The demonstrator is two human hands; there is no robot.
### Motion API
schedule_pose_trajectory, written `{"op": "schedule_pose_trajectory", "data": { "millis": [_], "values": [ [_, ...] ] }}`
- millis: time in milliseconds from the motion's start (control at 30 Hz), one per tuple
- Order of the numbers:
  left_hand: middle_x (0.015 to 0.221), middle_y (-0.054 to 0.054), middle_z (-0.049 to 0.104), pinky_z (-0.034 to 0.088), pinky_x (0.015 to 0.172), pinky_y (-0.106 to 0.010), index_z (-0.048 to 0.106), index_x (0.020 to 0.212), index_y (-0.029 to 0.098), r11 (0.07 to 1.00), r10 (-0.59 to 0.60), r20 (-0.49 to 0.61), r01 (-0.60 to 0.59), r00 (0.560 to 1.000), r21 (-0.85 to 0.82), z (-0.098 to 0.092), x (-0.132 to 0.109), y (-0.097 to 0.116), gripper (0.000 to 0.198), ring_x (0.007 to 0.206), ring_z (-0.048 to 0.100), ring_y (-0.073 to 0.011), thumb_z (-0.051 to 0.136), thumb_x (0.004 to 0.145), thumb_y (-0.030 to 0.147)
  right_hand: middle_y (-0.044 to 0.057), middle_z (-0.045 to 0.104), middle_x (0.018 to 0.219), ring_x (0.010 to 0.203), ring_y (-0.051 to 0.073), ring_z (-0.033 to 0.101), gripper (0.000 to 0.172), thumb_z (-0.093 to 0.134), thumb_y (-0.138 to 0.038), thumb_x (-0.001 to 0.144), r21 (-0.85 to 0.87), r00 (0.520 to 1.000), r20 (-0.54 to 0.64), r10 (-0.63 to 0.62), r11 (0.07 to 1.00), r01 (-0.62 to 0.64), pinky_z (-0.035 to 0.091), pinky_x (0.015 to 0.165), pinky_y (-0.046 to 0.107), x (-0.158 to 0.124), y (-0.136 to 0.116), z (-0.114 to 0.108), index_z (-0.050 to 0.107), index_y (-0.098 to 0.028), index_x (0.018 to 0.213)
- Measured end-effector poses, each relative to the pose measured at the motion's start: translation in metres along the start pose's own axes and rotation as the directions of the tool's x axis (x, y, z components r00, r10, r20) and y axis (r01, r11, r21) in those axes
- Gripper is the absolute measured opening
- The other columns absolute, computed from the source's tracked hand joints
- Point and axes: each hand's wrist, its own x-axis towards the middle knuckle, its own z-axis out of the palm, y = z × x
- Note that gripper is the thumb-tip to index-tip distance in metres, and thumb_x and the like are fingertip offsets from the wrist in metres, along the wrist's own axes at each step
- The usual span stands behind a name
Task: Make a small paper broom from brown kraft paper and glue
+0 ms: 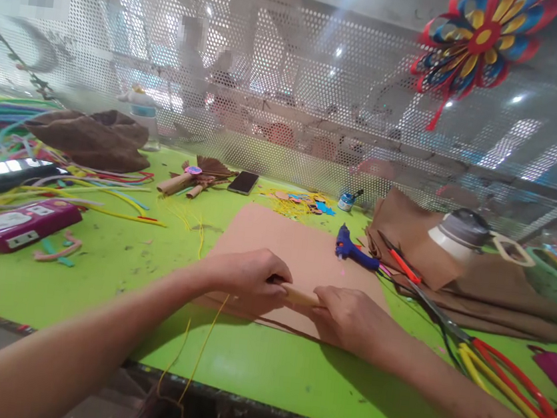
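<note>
Between my two hands is a small tan paper roll (301, 295), lying level above a large sheet of brown paper (275, 239). My left hand (253, 274) is closed on the roll's left end, the thumb near its top. On the other end my right hand (349, 314) has its fingers wrapped round the roll. A blue glue gun (352, 247) lies on the sheet's right part, nozzle up and away from me. Yellow strings (202, 344) trail from under my left wrist over the table's front edge.
Large scissors (474, 345) and folded brown paper (419, 252) with a lidded cup (461, 233) lie right. Yellow scraps (294, 203), a phone (242, 182) and brown rolled paper pieces (194, 179) are behind. A purple box (22, 223) and a brown cloth (95, 138) sit left.
</note>
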Motion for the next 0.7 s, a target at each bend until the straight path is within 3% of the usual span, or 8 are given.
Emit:
{"op": "schedule_pose_trajectory", "data": {
  "millis": [167,300,367,433,500,567,600,700],
  "values": [
    [0.071,-0.002,0.066,0.036,0.054,-0.021,0.070,0.086,0.014,1.000,-0.013,-0.032,0.013,0.999,0.012,-0.002,-0.001,-0.002,0.019,0.058,0.053,-0.0105,0.054,0.078,0.021,0.003,0.061,0.066,0.056,0.017,0.055,0.020,0.045,-0.033,0.093,0.051,0.999,-0.035,0.017,0.999,-0.015,0.026,0.051,0.028,0.005,-0.005,-0.002,0.050,-0.017,0.081],
    [0.078,-0.005,0.068,0.040,0.058,-0.023,0.067,0.102,0.014,0.998,-0.050,-0.120,0.054,0.992,0.033,-0.010,-0.002,0.000,0.030,0.064,0.056,-0.0131,0.056,0.080,0.030,0.002,0.060,0.065,0.056,0.016,0.054,0.023,0.043,-0.034,0.094,0.059,0.996,-0.061,0.066,0.996,-0.063,0.025,0.052,0.029,0.011,-0.010,0.000,0.048,-0.018,0.079],
    [0.085,-0.007,0.069,0.044,0.064,-0.025,0.065,0.107,0.014,0.997,-0.073,-0.215,0.077,0.974,0.011,-0.018,-0.003,-0.001,0.036,0.071,0.059,-0.0148,0.050,0.086,0.040,0.002,0.060,0.067,0.057,0.016,0.053,0.019,0.044,-0.030,0.093,0.070,0.994,-0.075,0.084,0.994,-0.079,0.026,0.053,0.029,0.013,-0.012,0.001,0.048,-0.018,0.080],
    [0.088,-0.008,0.068,0.046,0.070,-0.027,0.065,0.100,0.014,0.995,-0.101,-0.377,0.087,0.921,-0.055,-0.027,-0.006,-0.002,0.038,0.077,0.059,-0.0152,0.042,0.091,0.042,0.002,0.060,0.068,0.058,0.016,0.053,0.014,0.046,-0.026,0.091,0.077,0.989,-0.102,0.103,0.993,-0.095,0.027,0.054,0.029,0.015,-0.013,0.002,0.048,-0.018,0.080],
    [0.080,-0.008,0.067,0.047,0.066,-0.025,0.065,0.086,0.013,0.978,-0.184,-0.570,0.093,0.801,-0.185,-0.034,-0.009,-0.001,0.040,0.072,0.059,-0.0135,0.039,0.092,0.042,0.002,0.058,0.066,0.058,0.016,0.052,0.012,0.046,-0.020,0.089,0.069,0.980,-0.155,0.126,0.991,-0.117,0.027,0.055,0.029,0.016,-0.014,0.002,0.048,-0.018,0.077],
    [0.063,-0.004,0.062,0.045,0.054,-0.021,0.062,0.071,0.012,0.928,-0.318,-0.664,0.079,0.677,-0.363,-0.035,-0.013,0.005,0.043,0.057,0.055,-0.0104,0.041,0.091,0.044,0.002,0.055,0.063,0.058,0.016,0.050,0.012,0.044,-0.015,0.086,0.054,0.962,-0.224,0.159,0.987,-0.150,0.028,0.056,0.029,0.016,-0.015,0.002,0.047,-0.019,0.075],
    [0.056,-0.003,0.059,0.043,0.050,-0.021,0.061,0.065,0.013,0.894,-0.371,-0.640,0.071,0.673,-0.443,-0.033,-0.013,0.010,0.044,0.051,0.052,-0.0091,0.044,0.090,0.044,0.002,0.054,0.064,0.058,0.017,0.049,0.011,0.044,-0.013,0.084,0.053,0.951,-0.258,0.173,0.985,-0.165,0.029,0.056,0.029,0.016,-0.014,0.001,0.047,-0.019,0.075],
    [0.054,-0.004,0.061,0.045,0.046,-0.022,0.063,0.062,0.012,0.666,-0.429,-0.305,0.069,0.850,-0.743,-0.014,-0.009,0.025,0.041,0.048,0.055,-0.0109,0.053,0.084,0.046,0.004,0.056,0.068,0.061,0.019,0.051,0.008,0.045,-0.012,0.081,0.064,0.919,-0.353,0.176,0.984,-0.164,0.033,0.057,0.030,0.017,-0.014,-0.001,0.050,-0.016,0.082]
  ]
}}
